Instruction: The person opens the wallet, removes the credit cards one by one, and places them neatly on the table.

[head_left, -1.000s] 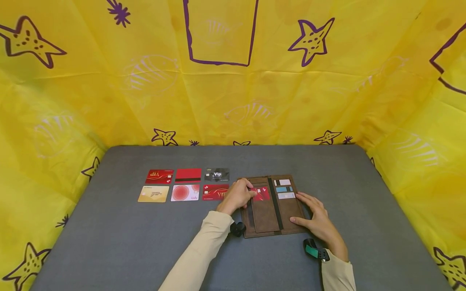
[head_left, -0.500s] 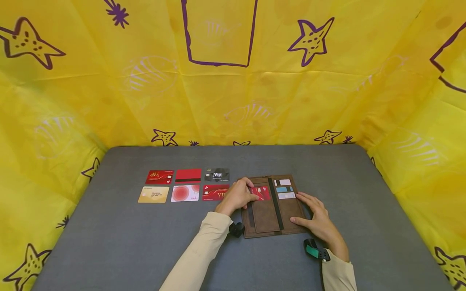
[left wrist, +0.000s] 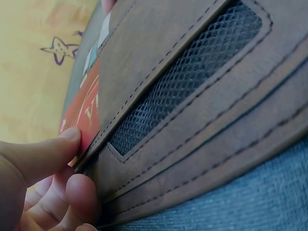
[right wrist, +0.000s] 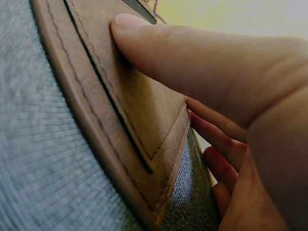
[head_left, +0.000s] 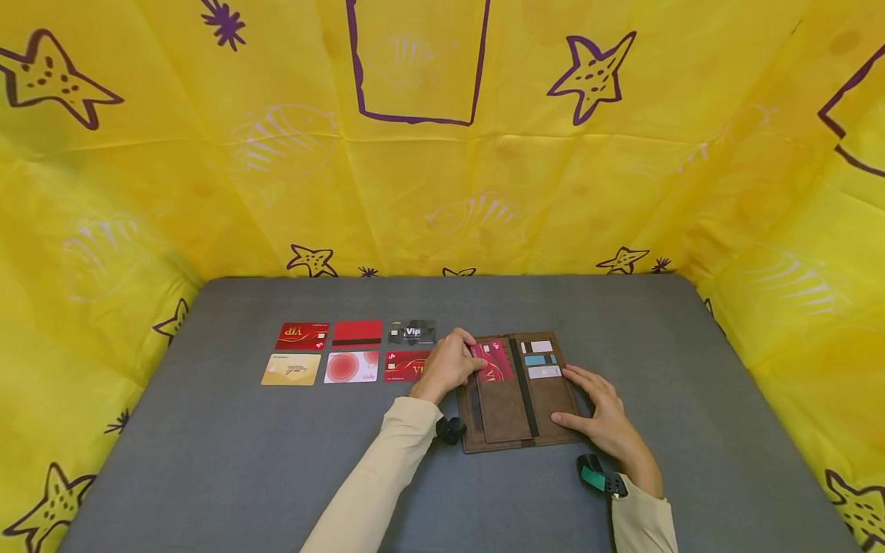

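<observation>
Lower centre-right, we've got the L hand (head_left: 448, 367) pinching a red VIP card (head_left: 495, 362) part-way in the wallet (head_left: 558, 403) pocket — R hand (head_left: 610, 421) spread on the wallet's edge, prob. steadying it. Loose cards (head_left: 351, 366), centre-left, lie apart, prob. for easy pickup.

I can't see the wallet (head_left: 508, 415) at its ten o'clock corner, behind the left hand (head_left: 445, 369), nor the red card (head_left: 498, 365) at its tucked-in six o'clock end; gold card (head_left: 290, 369) lettering blurs.
</observation>
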The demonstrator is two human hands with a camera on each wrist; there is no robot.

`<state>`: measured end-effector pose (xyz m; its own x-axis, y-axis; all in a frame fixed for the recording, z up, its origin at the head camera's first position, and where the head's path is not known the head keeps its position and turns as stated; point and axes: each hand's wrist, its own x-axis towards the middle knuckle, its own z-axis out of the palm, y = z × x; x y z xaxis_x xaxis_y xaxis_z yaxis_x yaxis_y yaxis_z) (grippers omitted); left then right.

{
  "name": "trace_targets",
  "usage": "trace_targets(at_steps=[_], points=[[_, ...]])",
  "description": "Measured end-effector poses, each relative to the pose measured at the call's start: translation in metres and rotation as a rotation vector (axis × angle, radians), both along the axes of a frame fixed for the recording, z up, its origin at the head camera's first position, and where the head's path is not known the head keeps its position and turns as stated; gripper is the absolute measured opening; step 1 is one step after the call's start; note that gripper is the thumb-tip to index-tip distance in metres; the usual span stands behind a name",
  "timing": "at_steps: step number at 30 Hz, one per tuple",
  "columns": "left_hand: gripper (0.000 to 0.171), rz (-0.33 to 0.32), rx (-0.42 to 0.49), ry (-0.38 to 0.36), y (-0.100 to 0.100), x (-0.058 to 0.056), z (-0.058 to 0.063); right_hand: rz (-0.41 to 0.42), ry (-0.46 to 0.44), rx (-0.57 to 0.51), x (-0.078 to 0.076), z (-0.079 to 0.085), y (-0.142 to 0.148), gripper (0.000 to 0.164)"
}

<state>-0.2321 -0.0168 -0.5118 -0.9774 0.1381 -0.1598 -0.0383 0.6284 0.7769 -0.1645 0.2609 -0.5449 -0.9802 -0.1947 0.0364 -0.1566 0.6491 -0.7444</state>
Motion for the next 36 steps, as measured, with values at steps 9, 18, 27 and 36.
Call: trace_targets(at_steps=[9, 18, 27, 36], points=[[0.038, 0.053, 0.025, 0.001, -0.004, -0.004, -0.002, -0.003, -0.01, -0.004, 0.0, -0.002, 0.0, 0.076], [0.034, 0.096, -0.022, 0.037, -0.004, -0.003, 0.002, -0.006, -0.016, 0.0, 0.0, 0.0, 0.0, 0.076], [0.033, 0.059, 0.035, 0.081, -0.004, 0.002, 0.008, -0.007, -0.02, -0.001, 0.0, 0.003, 0.0, 0.075], [0.046, -0.082, 0.108, 0.114, -0.014, -0.001, 0.007, -0.002, -0.022, 0.003, 0.0, 0.003, 0.0, 0.075]])
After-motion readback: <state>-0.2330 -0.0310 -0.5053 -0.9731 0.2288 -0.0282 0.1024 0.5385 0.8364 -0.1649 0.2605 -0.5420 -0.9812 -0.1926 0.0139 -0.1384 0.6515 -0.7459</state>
